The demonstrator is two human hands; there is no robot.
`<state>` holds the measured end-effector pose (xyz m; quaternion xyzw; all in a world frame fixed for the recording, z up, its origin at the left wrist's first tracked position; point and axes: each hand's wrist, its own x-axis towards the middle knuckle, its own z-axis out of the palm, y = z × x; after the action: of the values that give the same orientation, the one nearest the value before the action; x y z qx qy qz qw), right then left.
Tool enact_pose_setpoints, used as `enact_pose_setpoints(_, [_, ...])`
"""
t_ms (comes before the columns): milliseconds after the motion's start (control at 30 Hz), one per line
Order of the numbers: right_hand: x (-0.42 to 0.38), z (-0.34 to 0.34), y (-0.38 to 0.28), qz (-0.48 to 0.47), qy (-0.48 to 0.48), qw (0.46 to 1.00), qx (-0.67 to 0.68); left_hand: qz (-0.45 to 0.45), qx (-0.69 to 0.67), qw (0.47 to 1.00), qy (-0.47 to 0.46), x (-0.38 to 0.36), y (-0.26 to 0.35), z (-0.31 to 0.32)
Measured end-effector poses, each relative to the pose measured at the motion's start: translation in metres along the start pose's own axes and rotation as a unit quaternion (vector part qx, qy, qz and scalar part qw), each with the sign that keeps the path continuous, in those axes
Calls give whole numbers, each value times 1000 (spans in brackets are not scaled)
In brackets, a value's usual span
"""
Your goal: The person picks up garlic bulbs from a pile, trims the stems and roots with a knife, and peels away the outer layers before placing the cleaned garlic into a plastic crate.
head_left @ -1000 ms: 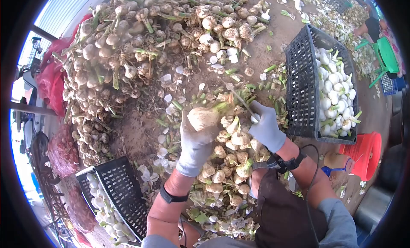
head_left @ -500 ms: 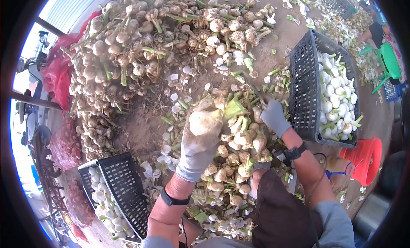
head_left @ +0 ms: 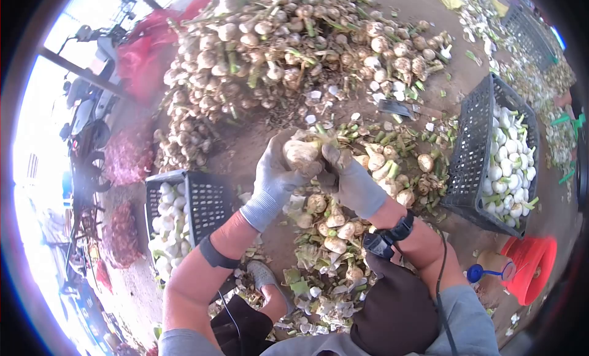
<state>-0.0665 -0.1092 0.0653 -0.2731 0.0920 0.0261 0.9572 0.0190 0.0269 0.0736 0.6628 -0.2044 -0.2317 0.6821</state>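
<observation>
My left hand (head_left: 276, 172), in a dirty pale glove, is closed around a garlic bulb (head_left: 300, 152) with brownish outer skin. My right hand (head_left: 356, 181), gloved too, has its fingers closed against the right side of the same bulb, by its stem end. What exactly those fingertips pinch is hidden. Beyond the hands, a knife (head_left: 396, 107) with a dark broad blade lies on the ground. Below them is a pile of unpeeled garlic bulbs (head_left: 336, 244) among loose skins and cut stems.
A large heap of stemmed garlic (head_left: 264, 55) spreads across the far ground. Black crates of cleaned white bulbs stand at right (head_left: 469, 147) and left (head_left: 208, 202). Near the right crate are a red bucket (head_left: 531, 270) and a blue-handled object (head_left: 481, 272). Red mesh sacks (head_left: 126, 153) lie at left.
My right hand has left the ground beside the pile and come up to the bulb in my left hand. The view has shifted, so the surroundings appear further right.
</observation>
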Motion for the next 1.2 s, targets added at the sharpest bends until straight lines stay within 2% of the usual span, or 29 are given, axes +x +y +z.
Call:
enact_pose_setpoints(33, [6,6,8,3,-8,1000,-3,6,1,1000,8,-8,7,-12])
enact_pose_setpoints(100, [20,5,23,23,-75,996,-36,16,215,976,15,-23,10,-39])
enact_pose_setpoints(133, [20,14,30,18,-123,992,-26,69,195,978,24,-29,15,-42])
enact_pose_setpoints(167, [15,21,34,23,-126,991,-32,73,252,964,40,-40,24,-53])
enact_pose_setpoints(233, [12,42,44,46,-148,986,-66,28,282,957,59,-64,46,-59])
enact_pose_setpoints(433, [-4,106,64,87,-225,969,-55,31,375,920,115,-119,99,-97])
enact_pose_setpoints(467, [0,102,67,84,-240,963,-92,63,417,898,126,-125,104,-103])
enact_pose_setpoints(500, [2,100,71,78,-255,955,-127,66,419,895,134,-132,112,-106])
enact_pose_setpoints(533, [-10,119,67,104,-209,967,-100,25,256,960,113,-139,124,-107])
enact_pose_setpoints(567, [-22,134,62,100,-217,966,-100,-14,86,992,87,-147,137,-108])
enact_pose_setpoints(600, [-33,148,57,75,-200,962,-168,-68,45,994,68,-158,153,-109])
enact_pose_setpoints(633, [-43,159,54,48,-182,954,-234,-85,9,996,39,-167,166,-111])
enact_pose_setpoints(667, [-39,160,66,-72,-187,924,-326,-140,-78,987,-9,-176,180,-115])
enact_pose_setpoints(700, [-38,157,68,-78,-197,921,-327,-194,-166,965,-57,-185,191,-117])
enact_pose_setpoints(733, [-43,167,61,-301,-213,804,-466,-208,-135,969,-16,-195,197,-115])
enact_pose_setpoints(767, [-49,178,55,-500,-212,622,-564,-198,-135,971,-11,-205,206,-116])
enact_pose_setpoints(800, [-56,193,55,-558,-234,605,-518,-212,-130,968,-41,-216,216,-119])
enact_pose_setpoints(833, [-67,202,60,-562,-242,600,-516,-227,-126,963,-70,-228,225,-118])
enact_pose_setpoints(867, [-82,208,66,-362,-250,790,-427,-171,-152,970,-78,-242,233,-109])
enact_pose_setpoints(900, [-95,216,72,-131,-237,913,-304,-163,-150,972,-75,-257,236,-102])
enact_pose_setpoints(933, [-104,228,75,-169,-263,906,-284,-61,-23,998,-25,-272,236,-96])
enact_pose_setpoints(967, [-116,241,78,-173,-270,904,-284,41,104,993,24,-287,237,-91])
enact_pose_setpoints(1033, [-144,266,82,-191,-348,893,-212,229,303,921,91,-312,248,-92])
enact_pose_setpoints(1067, [-161,282,81,-159,-327,897,-250,119,160,975,98,-332,268,-94])
enact_pose_setpoints(1100, [-164,285,95,-384,-344,752,-410,6,9,995,98,-352,286,-100])
enact_pose_setpoints(1133, [-171,292,116,-237,-383,845,-288,34,33,990,130,-366,276,-123])
enact_pose_setpoints(1167, [-182,298,136,-78,-404,899,-150,62,57,983,163,-380,264,-140])
enact_pose_setpoints(1200, [-202,310,145,56,-383,921,-50,63,55,983,162,-394,263,-143])
